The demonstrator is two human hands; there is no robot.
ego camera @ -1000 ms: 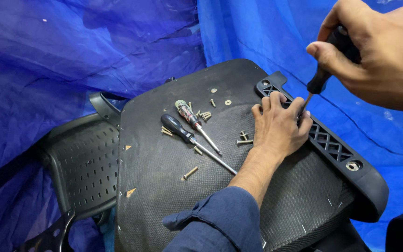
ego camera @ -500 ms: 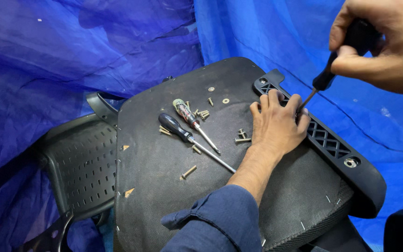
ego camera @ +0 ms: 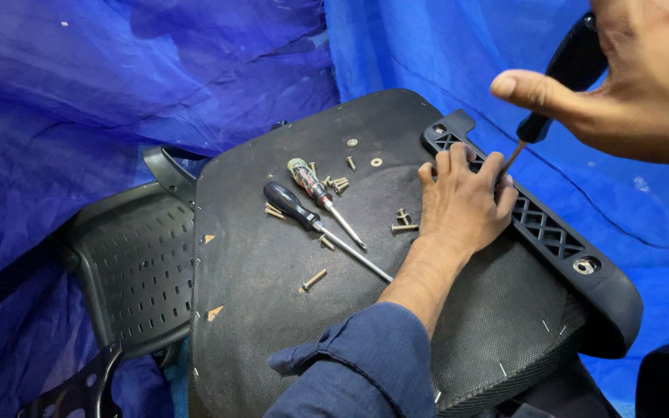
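My left hand [ego camera: 462, 209] lies flat, palm down, on the black fabric underside of an upturned chair seat [ego camera: 272, 310]. Its fingertips touch a black plastic lattice bracket [ego camera: 551, 232] along the seat's right edge. My right hand [ego camera: 644, 93], close to the camera at the top right, grips a black-handled screwdriver [ego camera: 563, 73] with the thumb stretched out. The screwdriver's shaft slants down to the bracket just beside my left fingertips. The tip itself is hidden behind those fingers.
Two spare screwdrivers lie on the seat, one black-handled [ego camera: 292, 203] and one with a clear handle [ego camera: 307, 176]. Several loose screws [ego camera: 313, 279] and washers are scattered around them. A perforated black chair back [ego camera: 137, 263] lies at the left. Blue tarpaulin [ego camera: 79, 93] surrounds everything.
My right hand has risen and come nearer the camera, and its thumb has stretched out from the handle. The screwdriver still points at the bracket. My left hand has stayed put.
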